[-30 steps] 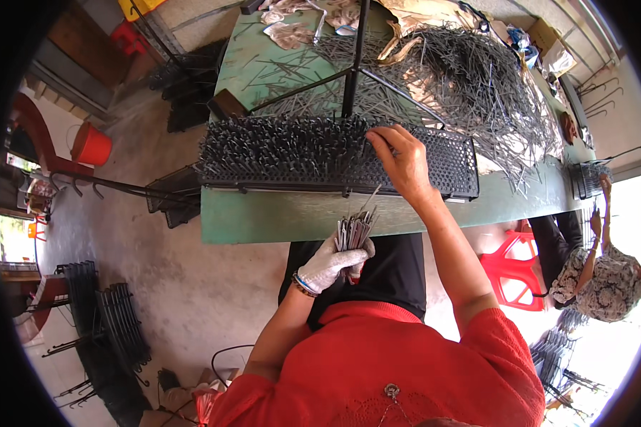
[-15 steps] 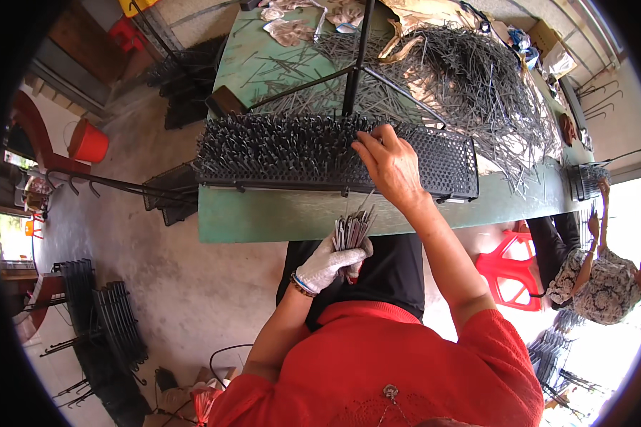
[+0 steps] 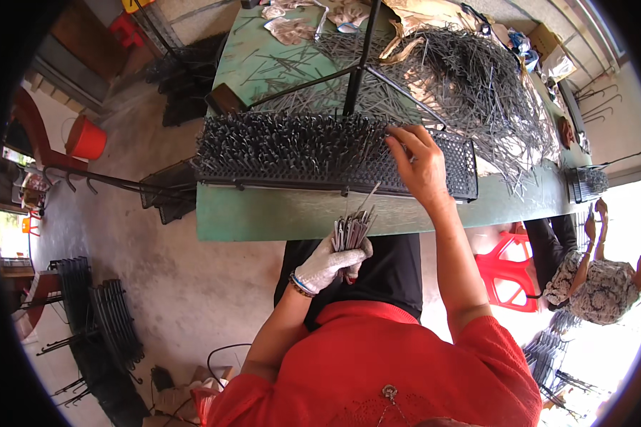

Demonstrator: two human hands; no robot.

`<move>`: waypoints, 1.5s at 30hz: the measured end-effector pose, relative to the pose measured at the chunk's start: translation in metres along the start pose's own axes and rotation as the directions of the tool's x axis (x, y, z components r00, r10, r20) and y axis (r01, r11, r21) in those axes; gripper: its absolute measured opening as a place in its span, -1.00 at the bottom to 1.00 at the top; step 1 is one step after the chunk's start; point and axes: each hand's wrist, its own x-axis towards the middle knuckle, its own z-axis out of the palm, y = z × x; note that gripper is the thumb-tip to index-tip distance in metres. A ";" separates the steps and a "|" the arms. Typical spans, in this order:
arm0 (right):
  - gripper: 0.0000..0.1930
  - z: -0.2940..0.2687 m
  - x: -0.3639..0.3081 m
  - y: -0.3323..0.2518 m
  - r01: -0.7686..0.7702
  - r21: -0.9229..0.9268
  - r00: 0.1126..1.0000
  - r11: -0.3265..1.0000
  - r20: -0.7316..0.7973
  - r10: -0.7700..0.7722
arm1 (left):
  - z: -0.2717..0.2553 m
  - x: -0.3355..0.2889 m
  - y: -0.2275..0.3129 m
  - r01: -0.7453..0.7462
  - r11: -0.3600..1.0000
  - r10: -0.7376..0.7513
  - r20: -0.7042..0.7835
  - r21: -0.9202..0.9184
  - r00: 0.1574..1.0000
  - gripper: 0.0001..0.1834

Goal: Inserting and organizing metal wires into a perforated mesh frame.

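Note:
My left hand (image 3: pixel 325 266), in a whitish glove with a beaded bracelet at the wrist, is closed around a bundle of thin dark metal strips (image 3: pixel 352 231), held upright below the table's front edge. My bare right hand (image 3: pixel 424 164) hovers over a long black perforated rack (image 3: pixel 454 162), thumb and fingers bent together beside the last standing strips. Whatever is between those fingertips is too small to make out. Dense upright strips (image 3: pixel 278 142) fill the rack's left and middle; bare holes show at its right end.
The green table (image 3: pixel 263 220) carries the rack, with a heap of loose strips (image 3: pixel 470 78) behind it. A black post (image 3: pixel 354 85) with slanting braces rises behind the rack. To the right are a red stool (image 3: pixel 506 270) and another person (image 3: pixel 598 285) at a smaller rack.
My right hand has shifted right along the rack, from over the standing strips to their right edge. My left hand and its bundle have stayed in place.

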 end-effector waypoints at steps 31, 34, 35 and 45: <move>-0.88 0.024 -0.007 0.005 0.112 0.081 0.993 0.990 0.018 -0.114 | -0.001 0.003 -0.008 -0.012 1.000 0.012 0.077 -0.008 0.997 -0.75; -0.88 0.023 -0.006 0.002 0.016 0.054 1.000 0.998 0.025 -0.017 | 0.006 0.000 -0.001 -0.014 0.999 0.012 0.069 0.039 0.998 -0.73; -0.88 0.023 -0.005 0.001 0.016 0.054 1.000 0.998 0.025 -0.017 | 0.008 -0.001 0.000 -0.009 0.998 0.007 0.035 0.068 0.999 -0.72; -0.86 0.017 0.003 0.004 -0.142 0.087 0.982 0.986 0.141 0.129 | 0.008 0.002 0.001 -0.023 0.994 0.020 0.021 0.103 1.000 -0.70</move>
